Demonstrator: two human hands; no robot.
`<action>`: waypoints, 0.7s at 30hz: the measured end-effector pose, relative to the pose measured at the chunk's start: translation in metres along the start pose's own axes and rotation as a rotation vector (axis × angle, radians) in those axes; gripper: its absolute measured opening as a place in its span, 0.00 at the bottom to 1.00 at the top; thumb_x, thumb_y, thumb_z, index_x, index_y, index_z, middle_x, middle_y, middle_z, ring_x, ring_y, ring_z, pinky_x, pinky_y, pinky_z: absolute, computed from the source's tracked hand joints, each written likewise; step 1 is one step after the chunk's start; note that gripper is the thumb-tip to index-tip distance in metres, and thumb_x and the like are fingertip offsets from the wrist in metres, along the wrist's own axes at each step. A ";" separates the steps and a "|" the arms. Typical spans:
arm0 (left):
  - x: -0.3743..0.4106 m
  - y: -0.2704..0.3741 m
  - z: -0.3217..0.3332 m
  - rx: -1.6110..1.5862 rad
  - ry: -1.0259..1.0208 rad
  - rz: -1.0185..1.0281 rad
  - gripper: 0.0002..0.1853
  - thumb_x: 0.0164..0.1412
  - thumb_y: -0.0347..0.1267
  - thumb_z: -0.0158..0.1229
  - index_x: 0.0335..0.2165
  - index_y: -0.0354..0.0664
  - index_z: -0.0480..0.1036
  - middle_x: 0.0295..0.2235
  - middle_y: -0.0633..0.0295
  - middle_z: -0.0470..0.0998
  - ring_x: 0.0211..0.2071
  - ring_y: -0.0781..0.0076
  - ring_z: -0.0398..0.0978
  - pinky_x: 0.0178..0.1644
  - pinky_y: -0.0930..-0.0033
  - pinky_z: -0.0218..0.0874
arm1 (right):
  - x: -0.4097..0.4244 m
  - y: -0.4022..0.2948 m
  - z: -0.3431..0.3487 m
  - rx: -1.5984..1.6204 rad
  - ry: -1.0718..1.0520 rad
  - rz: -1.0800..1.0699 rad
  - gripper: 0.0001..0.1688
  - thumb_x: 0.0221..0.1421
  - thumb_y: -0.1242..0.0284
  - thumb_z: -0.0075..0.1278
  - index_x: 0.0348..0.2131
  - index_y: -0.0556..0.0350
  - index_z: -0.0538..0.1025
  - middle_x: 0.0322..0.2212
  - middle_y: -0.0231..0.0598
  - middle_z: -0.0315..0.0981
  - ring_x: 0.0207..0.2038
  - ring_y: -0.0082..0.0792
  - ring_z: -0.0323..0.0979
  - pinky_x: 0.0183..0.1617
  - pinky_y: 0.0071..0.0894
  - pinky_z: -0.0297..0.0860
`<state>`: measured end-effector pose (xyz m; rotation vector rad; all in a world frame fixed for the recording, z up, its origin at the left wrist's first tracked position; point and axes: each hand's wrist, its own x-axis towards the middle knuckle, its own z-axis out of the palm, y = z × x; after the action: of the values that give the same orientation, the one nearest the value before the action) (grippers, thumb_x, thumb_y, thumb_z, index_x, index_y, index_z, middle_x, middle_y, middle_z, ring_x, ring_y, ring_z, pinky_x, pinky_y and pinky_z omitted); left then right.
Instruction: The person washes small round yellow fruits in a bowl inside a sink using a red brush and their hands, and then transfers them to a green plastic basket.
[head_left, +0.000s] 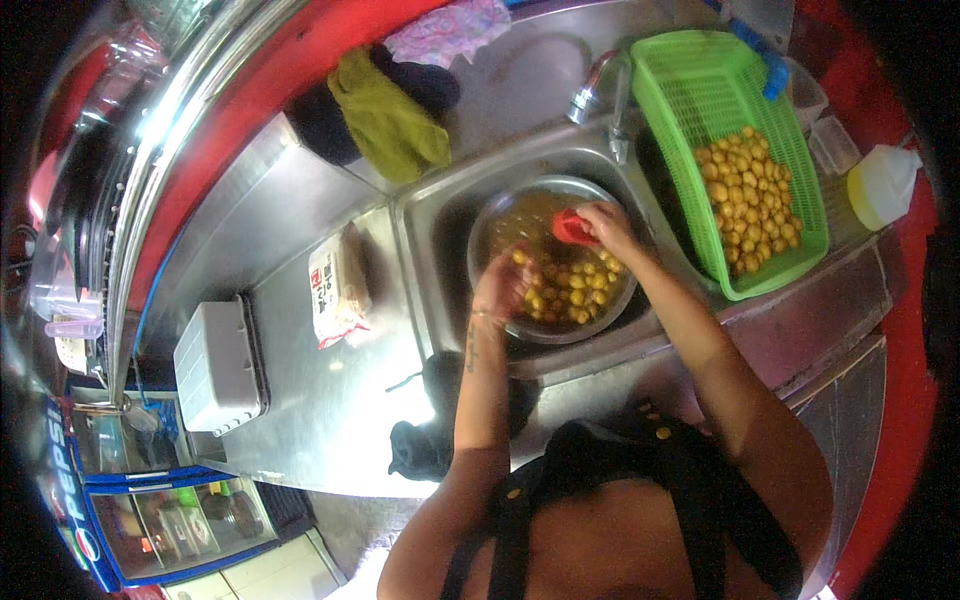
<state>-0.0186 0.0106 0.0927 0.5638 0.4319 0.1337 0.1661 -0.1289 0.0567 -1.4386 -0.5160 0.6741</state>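
A round metal bowl (625, 300) stands in the steel sink basin, holding brownish water and many small potatoes (577, 289). My left hand (506, 285) is at the bowl's left side, its fingers around one small yellow potato (519, 256). My right hand (606, 227) grips a red scrubbing pad (574, 227) above the water, a little to the right of my left hand. To the right, a green plastic basket (679, 180) holds a heap of similar small potatoes (750, 199) at its near end.
A chrome faucet (583, 103) rises behind the bowl. A printed plastic package (336, 289) and an upturned grey bin (217, 367) lie on the steel counter at left. Behind hangs a green cloth (386, 120). A jug with yellow liquid (874, 191) stands far right.
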 end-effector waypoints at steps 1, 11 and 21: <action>-0.001 -0.005 0.005 -0.011 0.016 0.022 0.15 0.56 0.34 0.46 0.40 0.37 0.63 0.30 0.64 0.68 0.29 0.76 0.68 0.30 0.82 0.64 | -0.002 -0.003 0.008 0.065 0.032 -0.015 0.16 0.43 0.63 0.45 0.14 0.55 0.70 0.12 0.29 0.64 0.17 0.22 0.61 0.22 0.21 0.57; 0.001 -0.022 -0.001 0.226 0.010 0.164 0.11 0.53 0.27 0.47 0.36 0.35 0.67 0.29 0.64 0.71 0.27 0.76 0.67 0.32 0.77 0.61 | -0.019 -0.036 0.051 -0.561 0.063 -0.427 0.14 0.39 0.67 0.43 0.11 0.58 0.68 0.12 0.45 0.65 0.15 0.40 0.64 0.20 0.37 0.58; 0.005 -0.023 -0.014 0.331 0.175 0.296 0.10 0.53 0.29 0.49 0.34 0.34 0.68 0.29 0.63 0.72 0.30 0.76 0.70 0.34 0.77 0.63 | -0.018 -0.028 0.065 -0.577 0.081 -0.479 0.14 0.40 0.68 0.44 0.11 0.59 0.67 0.10 0.42 0.64 0.15 0.37 0.63 0.20 0.32 0.58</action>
<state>-0.0196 -0.0005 0.0681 0.9461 0.5438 0.4019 0.1113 -0.0946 0.0907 -1.7744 -1.0060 0.0753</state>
